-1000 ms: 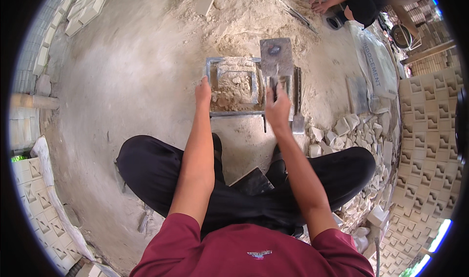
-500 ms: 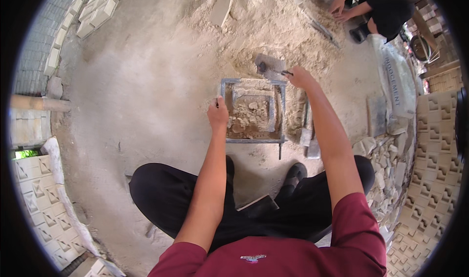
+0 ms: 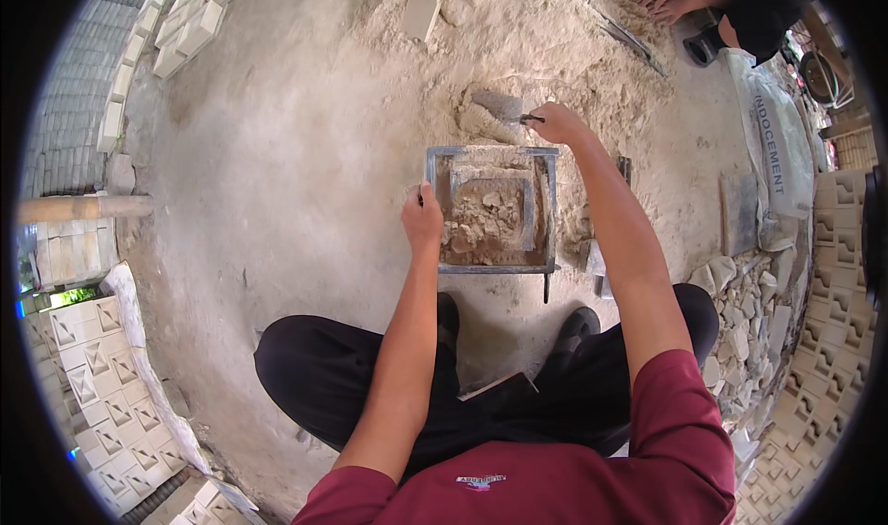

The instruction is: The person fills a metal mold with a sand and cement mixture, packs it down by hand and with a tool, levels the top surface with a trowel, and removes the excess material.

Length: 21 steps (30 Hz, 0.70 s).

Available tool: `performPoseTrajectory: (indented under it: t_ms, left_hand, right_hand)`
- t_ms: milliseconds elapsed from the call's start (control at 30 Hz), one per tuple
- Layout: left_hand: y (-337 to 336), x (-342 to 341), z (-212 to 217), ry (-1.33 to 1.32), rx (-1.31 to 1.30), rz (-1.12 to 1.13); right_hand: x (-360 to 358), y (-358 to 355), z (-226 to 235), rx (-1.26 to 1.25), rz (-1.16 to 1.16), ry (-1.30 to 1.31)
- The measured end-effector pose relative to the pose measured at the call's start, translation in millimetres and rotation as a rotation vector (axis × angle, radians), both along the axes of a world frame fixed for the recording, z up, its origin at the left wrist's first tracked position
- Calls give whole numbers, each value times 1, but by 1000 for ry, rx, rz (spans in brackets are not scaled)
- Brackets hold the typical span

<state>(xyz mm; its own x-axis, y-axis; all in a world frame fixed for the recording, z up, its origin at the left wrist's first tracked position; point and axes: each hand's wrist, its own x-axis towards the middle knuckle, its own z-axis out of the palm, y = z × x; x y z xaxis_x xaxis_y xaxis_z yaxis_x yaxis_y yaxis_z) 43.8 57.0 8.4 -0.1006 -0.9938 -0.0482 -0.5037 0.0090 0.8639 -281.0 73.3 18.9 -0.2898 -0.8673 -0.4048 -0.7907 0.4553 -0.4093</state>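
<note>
A square metal mould point(image 3: 552, 212) lies on the floor in front of me, with a smaller inner frame and loose, crumbly sandy mix point(image 3: 490, 212) inside it. My left hand point(image 3: 423, 216) is closed at the mould's left side, gripping its edge; the exact hold is partly hidden by the fingers. Beyond the mould's far edge, my right hand point(image 3: 558, 123) is wrapped round the dark handle of a trowel point(image 3: 499, 107). The grey trowel blade points left and rests against the heaped sandy mix point(image 3: 481, 125).
Sandy mix point(image 3: 518, 44) spreads across the far floor, with a flat slab point(image 3: 423, 5) in it. At far right a person point(image 3: 754, 12) crouches, hands low. Broken pieces point(image 3: 740, 317) and a pale sack point(image 3: 768, 146) lie right. Patterned blocks point(image 3: 113, 368) are stacked left.
My right hand has moved the trowel slightly away and left, from just beyond the mould's edge into the sandy mix. My left hand keeps its place on the mould. The whole view has shifted slightly.
</note>
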Motion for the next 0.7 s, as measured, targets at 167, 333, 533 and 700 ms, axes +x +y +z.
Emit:
performPoseTrajectory:
  t_ms: [167,333,533,700]
  left_hand:
    - [1,-1,9,-1,122,-13]
    - [3,2,12,-56,129,-20]
    - [0,2,-5,-30,106,-16]
    - [-23,25,-52,665,590,47]
  right_hand:
    - [-3,26,8,-97,-74,55]
    - [6,44,30,-164,-175,-58]
    - [58,74,110,-173,-176,-37]
    - [162,115,156,-66,-370,-487]
